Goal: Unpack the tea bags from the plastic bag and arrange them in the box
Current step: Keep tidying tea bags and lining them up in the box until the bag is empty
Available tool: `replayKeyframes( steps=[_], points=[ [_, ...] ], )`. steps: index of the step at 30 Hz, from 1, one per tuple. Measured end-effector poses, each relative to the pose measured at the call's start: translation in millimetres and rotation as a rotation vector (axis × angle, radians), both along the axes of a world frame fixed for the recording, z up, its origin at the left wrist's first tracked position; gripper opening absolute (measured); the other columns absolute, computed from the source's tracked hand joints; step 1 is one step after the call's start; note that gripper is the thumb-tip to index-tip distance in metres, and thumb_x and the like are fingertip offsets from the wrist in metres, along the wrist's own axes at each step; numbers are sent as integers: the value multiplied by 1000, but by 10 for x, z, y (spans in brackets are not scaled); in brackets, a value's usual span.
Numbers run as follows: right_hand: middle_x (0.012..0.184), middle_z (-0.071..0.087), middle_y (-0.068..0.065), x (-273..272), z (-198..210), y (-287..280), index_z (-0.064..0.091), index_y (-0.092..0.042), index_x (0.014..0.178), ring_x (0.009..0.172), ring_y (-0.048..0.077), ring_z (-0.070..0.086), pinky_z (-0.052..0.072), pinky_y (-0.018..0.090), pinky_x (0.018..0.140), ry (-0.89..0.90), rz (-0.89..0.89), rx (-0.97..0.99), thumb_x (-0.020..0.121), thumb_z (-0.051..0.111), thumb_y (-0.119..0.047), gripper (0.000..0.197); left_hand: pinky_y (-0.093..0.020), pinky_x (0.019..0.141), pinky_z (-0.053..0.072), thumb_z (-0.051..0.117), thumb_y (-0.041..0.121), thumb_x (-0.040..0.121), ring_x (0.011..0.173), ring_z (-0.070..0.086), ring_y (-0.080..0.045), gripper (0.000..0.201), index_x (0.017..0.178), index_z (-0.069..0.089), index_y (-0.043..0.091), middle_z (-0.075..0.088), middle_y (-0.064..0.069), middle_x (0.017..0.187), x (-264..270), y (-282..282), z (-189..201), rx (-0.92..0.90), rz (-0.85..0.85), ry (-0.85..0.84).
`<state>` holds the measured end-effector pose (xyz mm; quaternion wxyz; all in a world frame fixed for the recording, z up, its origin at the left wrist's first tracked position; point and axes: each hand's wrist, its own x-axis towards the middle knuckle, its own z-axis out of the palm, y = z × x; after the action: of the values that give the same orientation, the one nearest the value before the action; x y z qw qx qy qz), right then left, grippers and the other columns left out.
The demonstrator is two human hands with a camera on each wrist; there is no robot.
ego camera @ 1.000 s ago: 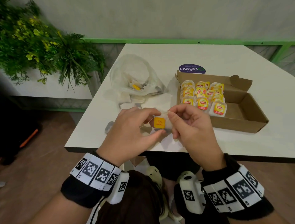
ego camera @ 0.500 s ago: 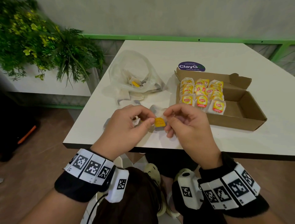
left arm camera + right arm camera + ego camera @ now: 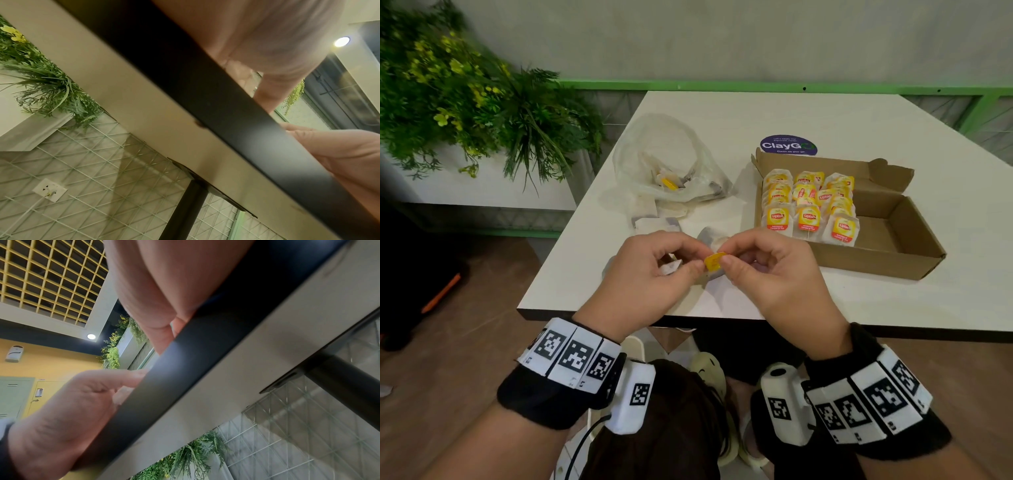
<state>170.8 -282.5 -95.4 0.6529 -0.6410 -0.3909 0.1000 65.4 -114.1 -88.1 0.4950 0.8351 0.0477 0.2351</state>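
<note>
Both my left hand [image 3: 650,274] and right hand [image 3: 763,270] pinch one tea bag's yellow tag [image 3: 715,261]; I should straighten it gently (string tears easily), then stand it in the cardboard box [image 3: 914,236] to the right.

Yellow-and-red tags [image 3: 809,218], brown box [image 3: 900,236], white table [image 3: 774,113], black-and-white checkered wristbands [image 3: 571,354].

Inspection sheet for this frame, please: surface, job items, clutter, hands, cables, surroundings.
Surface: white table, dark front edge.
Job's things: cardboard box open, left part filled with three rows of tea bags; plastic bag open, some bags inside; loose tea bags beside it.
Clutter: round ClayGo sticker behind the box.
Hands: left hand and right hand both pinch one yellow tag.
Cables: black lead from the left wrist unit.
Surroundings: planter greenery, green rail, grey wall.
</note>
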Motion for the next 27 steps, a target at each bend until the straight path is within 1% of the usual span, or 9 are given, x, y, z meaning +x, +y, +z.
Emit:
replayKeyframes(
  steps=[3,6,7,9,11,14,17,24,27],
  points=[
    [94,72,3,-7,3,14,74,-11,95,88,22,69,56,41,80,-70,17,-26,89,69,-3,11,-44,78,51,64,44,78,82,67,-18,29,94,81,26,75,3,86,-6,15,17,-31,-35,7],
    [96,68,3,-28,1,28,75,-11,95,90,21,65,52,31,77,-150,37,-68,89,69,0,14,-46,77,53,62,43,86,84,68,-27,31,96,81,21,76,-1,87,-1,34,10,-28,-60,1],
    [97,67,3,-35,0,34,75,-11,95,90,21,65,52,30,76,-175,38,-82,89,68,0,15,-43,75,53,63,44,86,83,68,-26,31,95,81,20,76,0,86,1,34,6,-30,-61,0],
    [98,66,3,-44,-6,42,75,-12,96,89,21,65,53,35,75,-203,32,-96,90,68,0,15,-32,72,52,66,41,87,80,68,-20,27,95,81,20,76,3,84,6,28,-3,-24,-58,-3],
    [98,66,2,-44,-12,46,75,-12,96,87,21,64,54,40,74,-210,24,-94,90,69,-2,13,-28,72,51,70,34,88,80,69,-17,18,95,81,21,76,4,84,15,25,-16,-16,-41,-4],
    [96,67,3,-39,-32,48,74,-13,95,85,20,64,54,40,75,-188,1,-80,90,69,-4,12,-34,70,53,70,29,89,80,70,-19,16,95,81,20,77,3,84,24,48,-29,-28,2,-25],
    [95,68,4,-40,-46,53,73,-11,97,85,20,65,54,35,76,-162,-11,-60,90,68,-6,11,-42,77,57,69,30,90,82,71,-21,16,94,81,20,77,3,85,30,50,-13,-25,30,-32],
    [91,69,4,-32,-35,54,71,-11,95,83,18,65,51,31,77,-64,12,-27,92,67,-9,6,-46,79,57,64,32,93,83,69,-20,13,91,75,25,74,7,84,28,52,-14,-18,71,-28],
    [94,69,5,-23,-27,38,71,-11,96,85,20,66,53,34,77,-73,35,-29,91,67,-7,8,-41,74,54,64,33,91,79,67,-18,15,89,76,25,74,5,83,25,33,-13,-18,53,-22]
  ],
)
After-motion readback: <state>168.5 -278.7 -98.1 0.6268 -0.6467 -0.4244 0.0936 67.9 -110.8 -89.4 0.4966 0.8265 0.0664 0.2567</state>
